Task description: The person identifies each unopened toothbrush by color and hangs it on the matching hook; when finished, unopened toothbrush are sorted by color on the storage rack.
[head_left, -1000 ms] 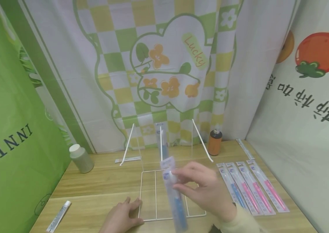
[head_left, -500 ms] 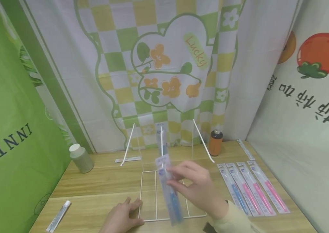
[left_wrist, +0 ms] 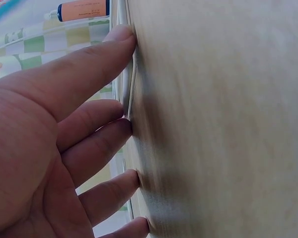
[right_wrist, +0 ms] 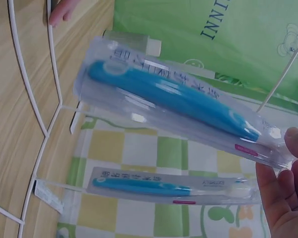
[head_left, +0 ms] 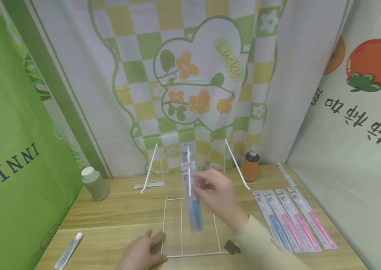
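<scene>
A white wire rack stands on the wooden table with three long arms at its top. My right hand pinches a packaged blue toothbrush near its upper end, at the rack's middle arm. That arm's front end shows in front of the pack's top; whether it passes through the hole is too small to tell. Behind it, another packaged blue toothbrush hangs, seen below the held one in the right wrist view. My left hand rests at the rack base's front left corner, fingers extended, fingertips on the table.
Several packaged toothbrushes, blue and pink, lie in a row at right. A grey bottle and a small tube are at left. An orange bottle stands behind the rack's right arm; thin packets lie at the back.
My right hand has moved the held toothbrush pack up and away from me, from below the middle arm to beside its front end. My left hand has stayed at the rack's corner.
</scene>
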Demonstrator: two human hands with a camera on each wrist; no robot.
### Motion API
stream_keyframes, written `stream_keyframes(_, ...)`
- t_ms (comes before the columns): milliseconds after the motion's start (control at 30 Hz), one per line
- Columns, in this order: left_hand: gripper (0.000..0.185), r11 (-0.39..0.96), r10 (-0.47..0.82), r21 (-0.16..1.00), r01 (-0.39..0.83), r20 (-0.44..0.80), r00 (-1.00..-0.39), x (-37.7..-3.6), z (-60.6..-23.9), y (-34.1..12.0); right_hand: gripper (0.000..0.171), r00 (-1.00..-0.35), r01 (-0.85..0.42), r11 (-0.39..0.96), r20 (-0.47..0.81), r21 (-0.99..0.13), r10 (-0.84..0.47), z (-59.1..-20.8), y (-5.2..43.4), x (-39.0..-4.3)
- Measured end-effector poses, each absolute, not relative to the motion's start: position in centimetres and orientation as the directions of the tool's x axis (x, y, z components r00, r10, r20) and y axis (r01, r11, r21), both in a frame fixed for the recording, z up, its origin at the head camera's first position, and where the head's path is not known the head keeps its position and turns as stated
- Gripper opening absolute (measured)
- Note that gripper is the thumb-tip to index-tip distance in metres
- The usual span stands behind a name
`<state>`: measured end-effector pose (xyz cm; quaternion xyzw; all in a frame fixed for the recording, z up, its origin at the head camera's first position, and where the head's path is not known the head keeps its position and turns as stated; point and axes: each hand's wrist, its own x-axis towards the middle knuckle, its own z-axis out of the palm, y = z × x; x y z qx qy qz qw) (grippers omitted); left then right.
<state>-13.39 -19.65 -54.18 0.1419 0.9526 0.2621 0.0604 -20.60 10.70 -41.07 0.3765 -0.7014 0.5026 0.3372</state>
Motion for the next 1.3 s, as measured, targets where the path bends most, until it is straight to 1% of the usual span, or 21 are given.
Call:
stream_keyframes(167,0.078,0.823,0.303,0.517,0.236,-0.047,-0.952,-13.4,-54.2,-19.7,0.046,-0.554,-0.819,0.266,0.820,-0.508,-0.142,-41.3,10.2,-22.4)
stream_keyframes(367,0.077,0.820,0.307,0.521,0.236,-0.053,-0.950,-13.3,-54.2,-19.7,0.047,-0.607,-0.777,0.298,0.786,-0.554,-0.120,-41.5,9.7,-24.2)
stream_keyframes(467,0.077,0.824,0.303,0.518,0.232,-0.056,-0.951,-13.3,-54.3,-19.6,0.047,-0.602,-0.777,0.310,0.791,-0.548,-0.111,-41.6,9.6,-24.8)
stream_keyframes(633,0.078,0.824,0.304,0.516,0.234,-0.056,-0.951,-13.3,-54.4,-19.6,0.046,-0.569,-0.788,0.347,0.816,-0.508,-0.098,-41.6,9.6,-25.7)
stream_keyframes(900,0.077,0.821,0.315,0.519,0.239,-0.061,-0.947,-13.5,-54.3,-19.6,0.046,-0.577,-0.780,0.358,0.811,-0.514,-0.093,-41.4,9.5,-25.9)
stream_keyframes(1000,0.077,0.821,0.313,0.519,0.238,-0.061,-0.948,-13.6,-54.4,-19.6,0.047,-0.568,-0.787,0.347,0.818,-0.510,-0.086,-41.4,9.5,-25.9)
stream_keyframes(1167,0.077,0.824,0.305,0.516,0.233,-0.059,-0.950,-13.6,-54.3,-19.6,0.046,-0.535,-0.817,0.296,0.842,-0.494,-0.071,-41.6,9.6,-25.9)
stream_keyframes(1300,0.077,0.829,0.303,0.510,0.230,-0.062,-0.951,-13.6,-54.3,-19.6,0.044,-0.520,-0.827,0.291,0.851,-0.480,-0.073,-41.9,10.1,-26.0)
